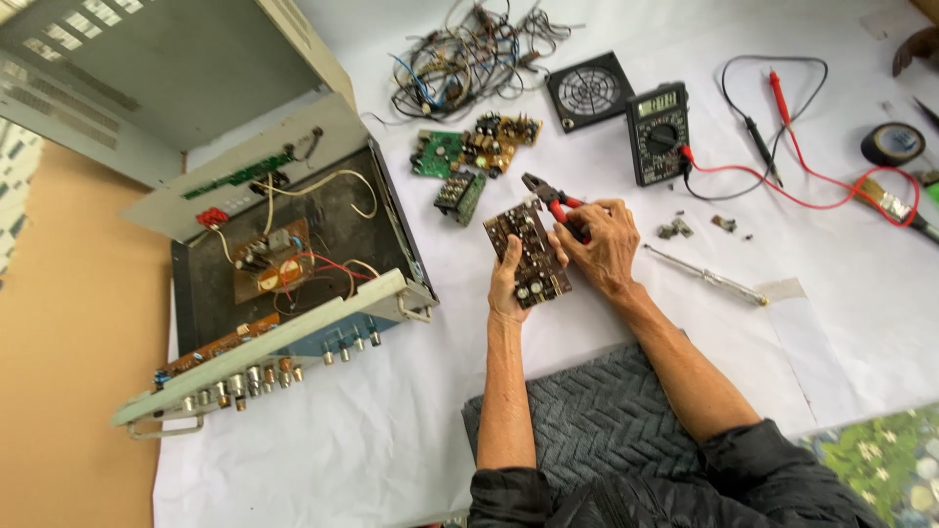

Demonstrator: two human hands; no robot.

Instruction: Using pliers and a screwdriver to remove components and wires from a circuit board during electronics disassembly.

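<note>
My left hand (505,286) holds a brown circuit board (528,256) from below, tilted up over the white sheet. My right hand (602,242) grips red-handled pliers (548,194), whose dark jaws sit at the board's top edge. An opened amplifier chassis (293,264) with wires and boards inside lies to the left. Beyond my hands lie a green board (436,154), a small black-and-green board (460,194) and a yellow-brown board (501,140).
A black multimeter (658,132) with red and black probes (773,117) lies to the right of a black fan grille (590,91). A wire tangle (469,54), screwdriver (704,276), small loose parts (675,230), black tape roll (892,144), brush (895,203) and grey mat (597,420) are around.
</note>
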